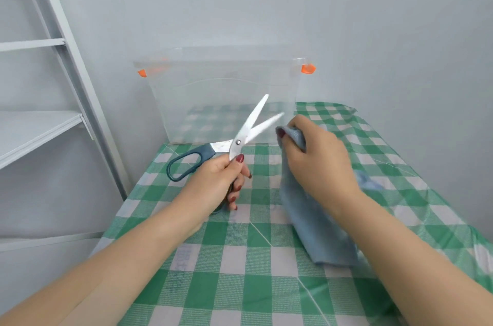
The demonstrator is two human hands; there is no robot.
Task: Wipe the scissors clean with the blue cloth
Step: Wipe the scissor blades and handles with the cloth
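My left hand (217, 179) holds a pair of scissors (234, 142) with silver blades and dark teal handles above the table. The blades are spread apart and point up and to the right. One handle loop sticks out to the left; the other is hidden in my palm. My right hand (317, 157) grips the blue cloth (314, 224) just right of the blade tips, a small gap apart from them. The cloth hangs down from my fist and its lower end rests on the table.
A green and white checked tablecloth (240, 259) covers the table. A clear plastic box (226, 96) with orange clips stands at the table's far edge against the wall. White metal shelves (40, 128) stand to the left.
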